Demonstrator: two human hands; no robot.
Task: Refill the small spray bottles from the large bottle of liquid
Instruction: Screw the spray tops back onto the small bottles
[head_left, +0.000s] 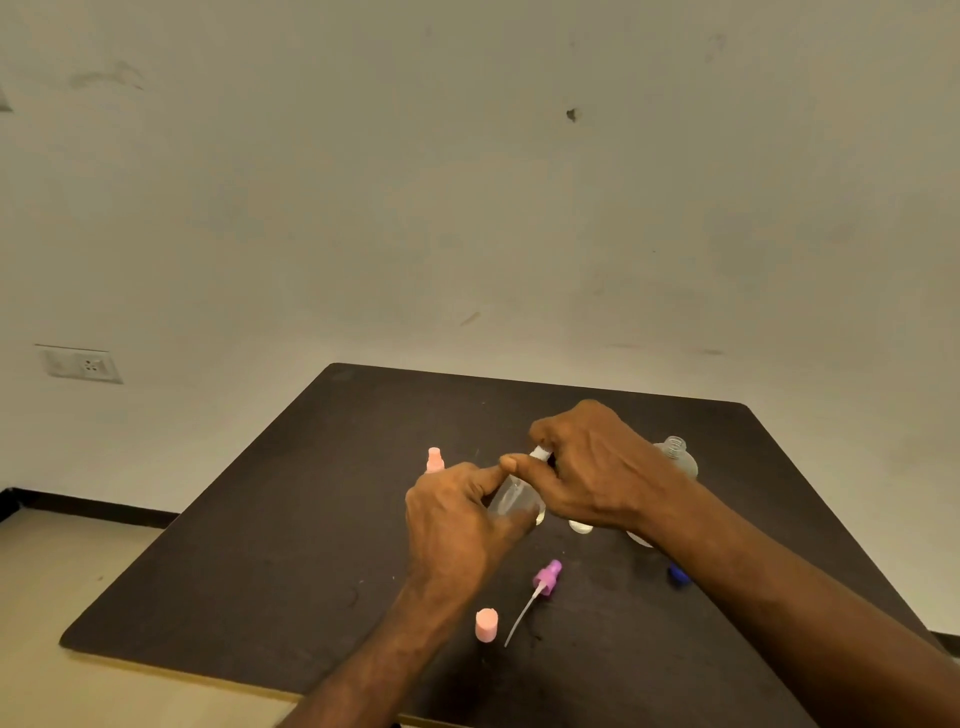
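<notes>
**Both hands on a small clear bottle at mid-table**

The dark table lies bare to the left of the hands, out to its left edge; its far edge meets the wall just beyond them.

The left hand curls round the body of a small clear spray bottle, tilted. The right hand pinches its white top.

Behind the right hand stands a large clear bottle, uncapped. Beyond the left hand is a pink spray head. Nearer the person lie a pink cap, a purple sprayer with its tube, and a blue cap beside the right forearm.
</notes>
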